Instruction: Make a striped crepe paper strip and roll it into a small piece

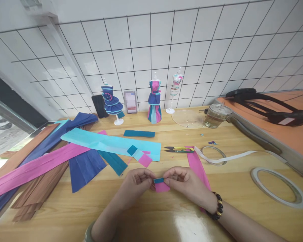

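Observation:
Between my two hands is a small piece of pink and teal crepe paper, its teal band along the top edge. My left hand pinches its left end between thumb and fingers. At the right end, my right hand pinches the same piece; a beaded bracelet circles that wrist. Just beyond the hands lies a joined teal, light blue and pink strip. Yellow-handled thread snips rest behind my right hand, touching a pink paper strip that runs partly under my right forearm.
Crepe paper strips in light blue, navy and brown spread over the left side. Three small dress forms stand along the tiled wall. A lidded glass and a tape roll are at the right.

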`<state>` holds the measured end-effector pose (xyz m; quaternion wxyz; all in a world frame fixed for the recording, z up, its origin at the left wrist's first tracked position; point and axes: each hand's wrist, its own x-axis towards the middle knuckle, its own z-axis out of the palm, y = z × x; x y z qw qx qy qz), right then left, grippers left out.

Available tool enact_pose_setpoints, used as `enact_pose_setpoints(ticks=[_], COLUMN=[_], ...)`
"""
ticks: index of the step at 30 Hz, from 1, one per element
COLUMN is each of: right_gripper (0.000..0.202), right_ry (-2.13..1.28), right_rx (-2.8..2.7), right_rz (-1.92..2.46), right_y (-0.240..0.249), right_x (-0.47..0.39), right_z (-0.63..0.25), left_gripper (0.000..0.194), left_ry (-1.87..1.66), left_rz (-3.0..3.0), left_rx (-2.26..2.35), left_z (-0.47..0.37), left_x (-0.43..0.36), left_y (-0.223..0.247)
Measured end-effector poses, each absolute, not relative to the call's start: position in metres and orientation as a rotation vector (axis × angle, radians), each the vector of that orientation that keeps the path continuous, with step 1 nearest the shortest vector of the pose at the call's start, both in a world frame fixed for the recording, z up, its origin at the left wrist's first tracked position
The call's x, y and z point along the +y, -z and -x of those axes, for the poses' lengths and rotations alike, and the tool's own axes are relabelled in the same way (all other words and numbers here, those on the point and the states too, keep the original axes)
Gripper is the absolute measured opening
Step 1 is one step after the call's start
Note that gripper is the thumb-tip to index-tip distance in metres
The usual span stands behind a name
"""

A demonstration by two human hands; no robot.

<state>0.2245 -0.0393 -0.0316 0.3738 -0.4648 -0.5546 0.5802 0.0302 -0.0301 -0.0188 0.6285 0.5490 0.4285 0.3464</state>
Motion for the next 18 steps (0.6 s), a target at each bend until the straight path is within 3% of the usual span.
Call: enact_pose_setpoints(ticks=[7,13,18], right_gripper=[0.016,0.022,0.024], right_ry=[-1.237,-0.915,-0.863], right_rx=[-1.61,-1.851,-1.871], right_rz=[1.137,1.098,1.082], right_y=[0.023,0.024,0.027], right_x=[-0.047,-0.049,-0.05], right_z=[-0.22,-0.223,-0.226], left_gripper=[0.023,0.012,0.01], left_ry=[-0.79,-0.764,-0.767], left_rz=[-1.266,-1.48,-1.701], left_rx=[0.941,1.081,1.215], left_z=[-0.039,-0.042,-0.041], left_x=[-0.034,-0.037,-0.036], left_y=[0.02,0.021,0.016])
